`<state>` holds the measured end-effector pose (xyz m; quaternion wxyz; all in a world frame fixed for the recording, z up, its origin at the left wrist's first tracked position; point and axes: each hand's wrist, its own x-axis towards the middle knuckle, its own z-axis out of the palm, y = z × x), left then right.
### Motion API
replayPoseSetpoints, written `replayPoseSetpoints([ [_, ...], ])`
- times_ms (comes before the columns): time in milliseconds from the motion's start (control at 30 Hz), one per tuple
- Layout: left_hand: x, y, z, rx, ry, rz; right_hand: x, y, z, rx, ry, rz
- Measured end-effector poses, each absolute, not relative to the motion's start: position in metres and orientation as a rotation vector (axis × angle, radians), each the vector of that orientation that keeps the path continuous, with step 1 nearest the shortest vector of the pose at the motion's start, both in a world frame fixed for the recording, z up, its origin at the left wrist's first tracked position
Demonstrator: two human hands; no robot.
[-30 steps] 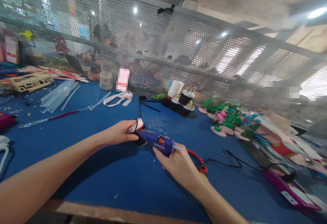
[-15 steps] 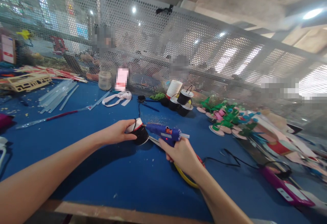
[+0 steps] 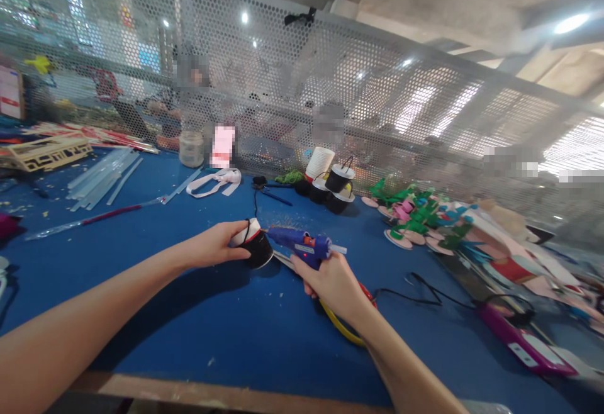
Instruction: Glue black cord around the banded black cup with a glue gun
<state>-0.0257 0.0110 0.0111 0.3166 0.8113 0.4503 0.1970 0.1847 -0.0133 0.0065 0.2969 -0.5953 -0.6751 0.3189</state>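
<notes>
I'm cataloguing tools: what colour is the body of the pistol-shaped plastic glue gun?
The glue gun's body is blue, showing best in the head view.

The person's left grip [image 3: 224, 243] holds a tilted cup [image 3: 259, 251], partly white and partly black, while the right grip [image 3: 329, 275] holds a blue glue gun [image 3: 298, 240] with its nozzle close to the cup's side. Scissors [image 3: 337, 326] lie beneath the right grip on the blue surface [image 3: 226, 332]; beyond, stacked white cups [image 3: 319, 163] stand beside black cups [image 3: 338, 179], near a perforated screen [image 3: 264, 74].
</notes>
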Motion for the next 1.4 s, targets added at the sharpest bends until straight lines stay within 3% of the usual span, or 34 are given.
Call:
replayPoseSetpoints([
  [1400, -0.026, 0.011, 0.011, 2.088, 1.183, 0.545, 0.185, -0.015, 0.007, -1.533, -1.807, 0.859],
])
